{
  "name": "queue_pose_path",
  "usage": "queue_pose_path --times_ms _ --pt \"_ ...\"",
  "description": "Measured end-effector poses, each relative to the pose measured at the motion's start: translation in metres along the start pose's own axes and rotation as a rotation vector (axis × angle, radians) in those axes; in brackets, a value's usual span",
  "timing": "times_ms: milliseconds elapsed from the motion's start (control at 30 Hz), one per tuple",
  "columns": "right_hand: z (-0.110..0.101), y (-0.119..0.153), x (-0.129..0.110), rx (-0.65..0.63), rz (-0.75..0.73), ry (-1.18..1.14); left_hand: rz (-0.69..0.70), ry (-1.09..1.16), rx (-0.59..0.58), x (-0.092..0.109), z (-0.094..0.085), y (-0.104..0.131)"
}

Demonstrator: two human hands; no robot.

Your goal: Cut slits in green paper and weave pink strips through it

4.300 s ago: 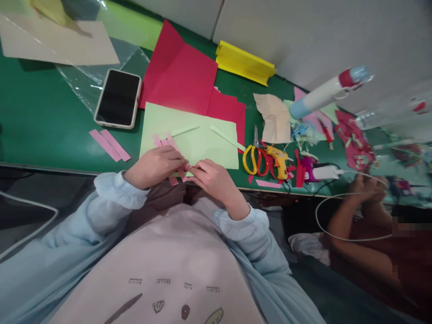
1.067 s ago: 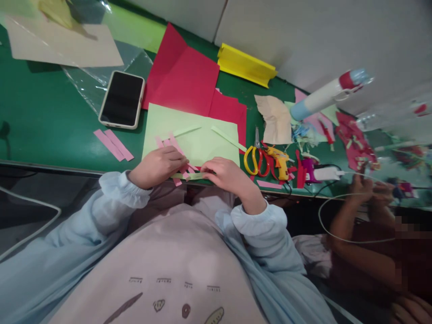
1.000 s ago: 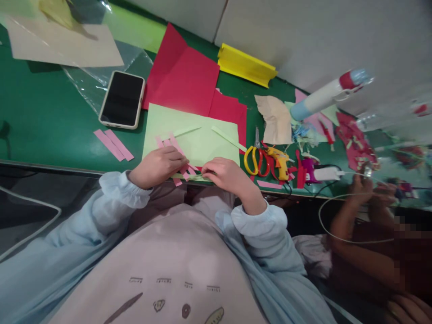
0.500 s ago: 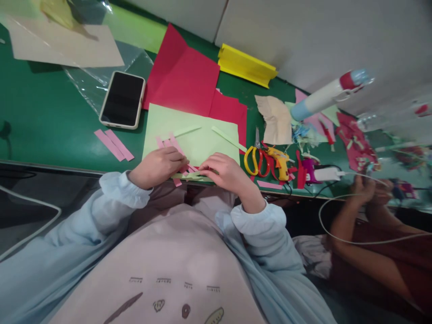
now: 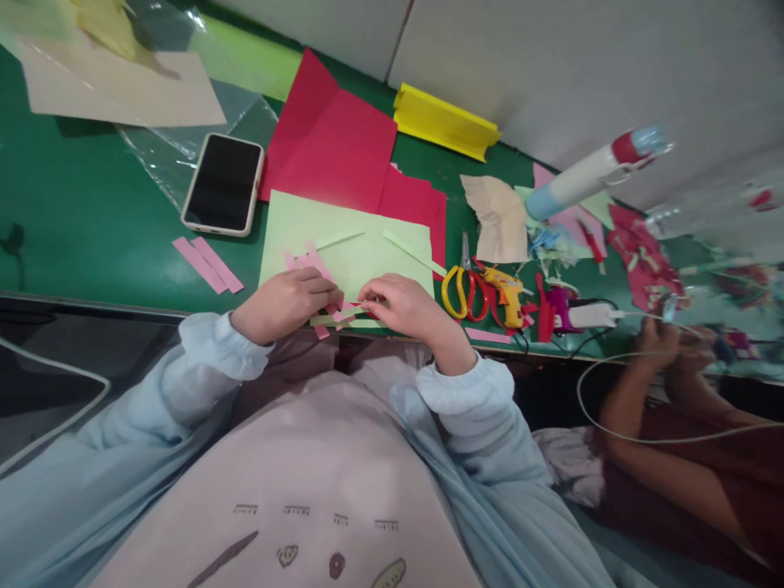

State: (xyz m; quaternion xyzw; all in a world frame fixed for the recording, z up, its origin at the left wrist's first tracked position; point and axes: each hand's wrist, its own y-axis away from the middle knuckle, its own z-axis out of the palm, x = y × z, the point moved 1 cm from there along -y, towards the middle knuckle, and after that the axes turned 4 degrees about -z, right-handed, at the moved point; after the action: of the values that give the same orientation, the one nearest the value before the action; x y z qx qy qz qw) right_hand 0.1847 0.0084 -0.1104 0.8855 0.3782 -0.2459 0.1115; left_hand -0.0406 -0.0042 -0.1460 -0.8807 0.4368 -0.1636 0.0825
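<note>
My left hand (image 5: 295, 300) is closed over crossing pink paper strips (image 5: 317, 260), its fingertips pinching at their near end. Facing it, my right hand (image 5: 398, 304) has thumb and forefinger brought together on a light green paper strip (image 5: 349, 313). The pink and green strips cross each other between my hands, at the near edge of a pale green sheet (image 5: 380, 245). Two more narrow green strips lie on that sheet, one to the left and one to the right. My fingers hide part of the crossing.
Left of the sheet are a phone (image 5: 224, 184) and two loose pink strips (image 5: 208, 264). Red paper (image 5: 336, 139) lies behind. To the right are scissors (image 5: 461, 286), a yellow glue gun (image 5: 507, 294) and a bottle (image 5: 594, 175). A co-worker's hands (image 5: 667, 347) are at far right.
My right hand has shifted slightly left, towards my left hand, along the strips. The left hand stays almost in place.
</note>
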Motion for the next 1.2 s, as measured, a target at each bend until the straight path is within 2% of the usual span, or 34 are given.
queue_pose_path --times_ms 133,300,400,600,767,867,1100,1200 --pt "0.000 -0.005 -0.001 -0.053 0.026 0.037 -0.020 0.067 0.037 -0.001 -0.001 0.000" --pt "0.000 -0.009 -0.001 -0.101 0.033 0.074 -0.078 0.086 0.185 0.001 0.000 0.008" --pt "0.002 -0.009 0.000 -0.107 0.019 0.086 -0.065 0.083 0.229 0.008 -0.003 0.016" --pt "0.004 -0.003 0.001 -0.095 -0.038 0.146 0.007 0.079 0.257 0.029 0.000 0.029" --pt "0.001 0.012 -0.001 0.039 -0.125 0.245 0.090 0.021 0.268 0.043 0.007 0.032" --pt "0.004 0.025 -0.002 0.045 -0.150 0.231 0.119 -0.040 0.258 0.049 0.010 0.031" --pt "0.014 0.037 0.002 0.007 -0.126 0.231 0.071 -0.004 0.332 0.051 0.012 0.027" --pt "0.014 0.034 0.002 0.014 -0.136 0.222 0.009 -0.008 0.304 0.044 0.006 0.020"
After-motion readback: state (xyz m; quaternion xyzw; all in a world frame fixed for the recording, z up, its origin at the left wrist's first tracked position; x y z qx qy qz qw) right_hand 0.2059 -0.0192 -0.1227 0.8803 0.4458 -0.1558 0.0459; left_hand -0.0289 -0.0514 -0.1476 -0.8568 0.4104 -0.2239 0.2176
